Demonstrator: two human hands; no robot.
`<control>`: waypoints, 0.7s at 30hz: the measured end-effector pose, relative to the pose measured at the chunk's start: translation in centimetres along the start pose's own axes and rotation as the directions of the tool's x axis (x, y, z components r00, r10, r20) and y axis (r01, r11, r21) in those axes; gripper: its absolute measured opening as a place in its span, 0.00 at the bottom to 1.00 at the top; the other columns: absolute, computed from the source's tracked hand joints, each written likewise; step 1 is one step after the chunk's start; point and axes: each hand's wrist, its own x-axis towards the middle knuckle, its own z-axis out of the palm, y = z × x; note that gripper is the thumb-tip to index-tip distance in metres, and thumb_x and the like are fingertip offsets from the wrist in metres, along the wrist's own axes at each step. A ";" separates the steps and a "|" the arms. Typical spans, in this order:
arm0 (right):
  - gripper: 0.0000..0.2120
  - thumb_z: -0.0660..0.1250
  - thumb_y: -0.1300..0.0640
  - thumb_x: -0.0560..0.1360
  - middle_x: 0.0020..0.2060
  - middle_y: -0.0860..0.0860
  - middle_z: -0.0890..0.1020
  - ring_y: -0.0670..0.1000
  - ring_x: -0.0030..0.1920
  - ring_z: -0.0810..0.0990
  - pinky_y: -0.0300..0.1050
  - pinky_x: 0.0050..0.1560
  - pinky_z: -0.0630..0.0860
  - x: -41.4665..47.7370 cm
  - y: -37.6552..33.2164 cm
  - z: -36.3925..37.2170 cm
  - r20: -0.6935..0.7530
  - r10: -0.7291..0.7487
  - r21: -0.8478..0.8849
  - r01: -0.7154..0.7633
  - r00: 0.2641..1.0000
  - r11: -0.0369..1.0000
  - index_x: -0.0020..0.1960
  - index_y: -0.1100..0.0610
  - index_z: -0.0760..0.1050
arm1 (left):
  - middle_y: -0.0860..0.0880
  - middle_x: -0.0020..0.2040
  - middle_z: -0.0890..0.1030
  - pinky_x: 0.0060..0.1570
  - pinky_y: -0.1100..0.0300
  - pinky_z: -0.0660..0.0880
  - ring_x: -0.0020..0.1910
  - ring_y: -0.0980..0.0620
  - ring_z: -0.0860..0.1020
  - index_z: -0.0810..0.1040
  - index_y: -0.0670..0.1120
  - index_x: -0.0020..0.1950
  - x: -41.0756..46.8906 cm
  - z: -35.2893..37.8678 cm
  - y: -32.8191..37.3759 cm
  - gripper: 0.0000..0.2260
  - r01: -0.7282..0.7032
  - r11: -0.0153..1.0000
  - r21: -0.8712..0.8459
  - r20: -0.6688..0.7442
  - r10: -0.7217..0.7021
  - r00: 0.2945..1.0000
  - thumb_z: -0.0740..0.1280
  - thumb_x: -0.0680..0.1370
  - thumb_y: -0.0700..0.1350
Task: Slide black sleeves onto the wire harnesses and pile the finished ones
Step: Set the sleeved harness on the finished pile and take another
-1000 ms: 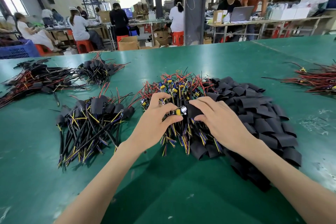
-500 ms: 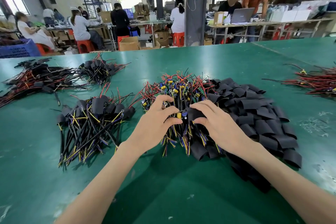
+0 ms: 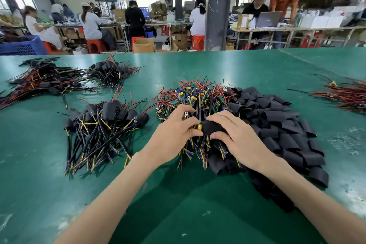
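- At centre of the frame, head view: my left hand point(image 3: 174, 127) and right hand point(image 3: 237, 136) meet over the green table point(image 3: 178, 194).
- Right hand: thumb below, fingers curled over the top, pinching a black sleeve point(image 3: 213, 127) that lies roughly level.
- Left hand: fingers bunched tight round a wire harness point(image 3: 193, 125) at the sleeve's left mouth. A yellow part point(image 3: 199, 127) shows right at that opening, and a silver ring terminal point(image 3: 186, 113) pokes up between my fingers.
- How far the harness sits inside the sleeve I cannot tell.
- Just behind and under both hands: the heap of bare harnesses point(image 3: 198, 93), red, blue and yellow leads tangled together.
- Right of centre, touching that heap: the loose sleeves point(image 3: 281, 125) spread wide, running down to the lower right.
- Left of centre, apart from my hands: the finished pile point(image 3: 105, 125), sleeved ends up-frame, black and yellow leads fanning toward me.
- Upper left: a longer spread of dark harnesses point(image 3: 49, 79).
- Right edge: a bundle of red wires point(image 3: 344, 95).
- Top of frame, beyond the table: a blue crate point(image 3: 21, 46) at left, a laptop point(image 3: 268, 19) on a bench at right.
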 end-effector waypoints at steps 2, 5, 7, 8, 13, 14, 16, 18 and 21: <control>0.14 0.65 0.57 0.75 0.55 0.54 0.78 0.59 0.48 0.78 0.54 0.49 0.73 0.0 -0.4 -0.2 -0.006 -0.070 -0.098 0.069 0.998 0.993 0.59 0.62 0.75 | 0.49 0.65 0.69 0.46 0.55 0.72 0.55 0.52 0.71 0.78 0.44 0.56 0.0 0.1 0.1 0.14 -0.002 1.000 -0.013 -0.004 0.002 1.000 0.64 0.77 0.53; 0.14 0.63 0.56 0.77 0.54 0.55 0.78 0.61 0.46 0.78 0.56 0.47 0.74 0.1 -0.4 -0.2 -0.020 -0.048 -0.130 0.045 0.999 0.990 0.59 0.62 0.75 | 0.52 0.64 0.68 0.51 0.56 0.73 0.59 0.55 0.71 0.75 0.47 0.59 0.0 0.1 0.0 0.17 0.019 0.996 -0.088 -0.062 -0.024 0.998 0.66 0.75 0.55; 0.14 0.64 0.58 0.77 0.56 0.54 0.77 0.62 0.46 0.77 0.58 0.49 0.74 0.1 -0.2 -0.1 -0.056 -0.002 -0.089 -0.003 0.998 0.996 0.61 0.61 0.74 | 0.56 0.63 0.66 0.53 0.59 0.71 0.55 0.59 0.72 0.68 0.55 0.66 0.0 -0.2 0.0 0.22 0.052 0.981 -0.186 -0.081 -0.068 0.994 0.68 0.74 0.55; 0.14 0.65 0.58 0.77 0.57 0.54 0.77 0.62 0.47 0.77 0.59 0.49 0.74 0.0 -0.1 -0.1 -0.074 0.014 -0.082 -0.020 0.997 0.996 0.61 0.61 0.73 | 0.56 0.62 0.66 0.52 0.62 0.70 0.50 0.61 0.72 0.63 0.60 0.68 0.1 -0.3 0.1 0.25 0.054 0.969 -0.242 -0.084 -0.077 0.993 0.69 0.74 0.52; 0.14 0.67 0.60 0.75 0.55 0.55 0.77 0.62 0.46 0.78 0.58 0.48 0.76 0.0 0.1 -0.2 -0.113 0.036 -0.083 -0.046 0.993 0.995 0.60 0.61 0.74 | 0.53 0.45 0.77 0.39 0.66 0.67 0.31 0.55 0.71 0.63 0.59 0.64 0.3 -0.3 0.8 0.27 0.058 0.848 -0.527 -0.091 -0.124 0.988 0.68 0.75 0.35; 0.14 0.67 0.60 0.75 0.55 0.55 0.77 0.62 0.46 0.78 0.58 0.48 0.76 0.0 0.0 -0.2 -0.102 0.026 -0.090 -0.036 0.994 0.995 0.59 0.62 0.74 | 0.53 0.41 0.78 0.38 0.65 0.67 0.32 0.52 0.72 0.64 0.57 0.63 0.4 -0.2 0.8 0.25 0.076 0.824 -0.561 -0.074 -0.142 0.987 0.68 0.75 0.35; 0.14 0.67 0.60 0.74 0.54 0.56 0.78 0.62 0.46 0.79 0.58 0.46 0.77 0.1 0.1 -0.1 -0.088 -0.016 -0.115 0.006 0.996 0.993 0.59 0.63 0.74 | 0.54 0.37 0.78 0.39 0.63 0.68 0.34 0.44 0.72 0.67 0.51 0.61 0.4 0.0 0.7 0.20 0.087 0.811 -0.578 -0.059 -0.148 0.987 0.68 0.75 0.35; 0.15 0.68 0.61 0.73 0.54 0.57 0.78 0.62 0.46 0.79 0.58 0.45 0.77 0.2 0.1 0.0 -0.086 -0.039 -0.128 0.028 0.996 0.991 0.58 0.64 0.75 | 0.55 0.36 0.77 0.39 0.60 0.68 0.36 0.40 0.72 0.70 0.48 0.58 0.4 0.0 0.6 0.16 0.087 0.798 -0.596 -0.061 -0.153 0.986 0.68 0.75 0.35; 0.15 0.67 0.60 0.73 0.54 0.57 0.78 0.62 0.45 0.79 0.57 0.45 0.78 0.2 0.1 0.1 -0.074 -0.065 -0.154 0.053 0.995 0.987 0.58 0.64 0.75 | 0.55 0.35 0.77 0.37 0.63 0.68 0.34 0.43 0.71 0.70 0.49 0.57 0.4 0.1 0.6 0.15 0.083 0.795 -0.601 -0.054 -0.144 0.988 0.68 0.75 0.35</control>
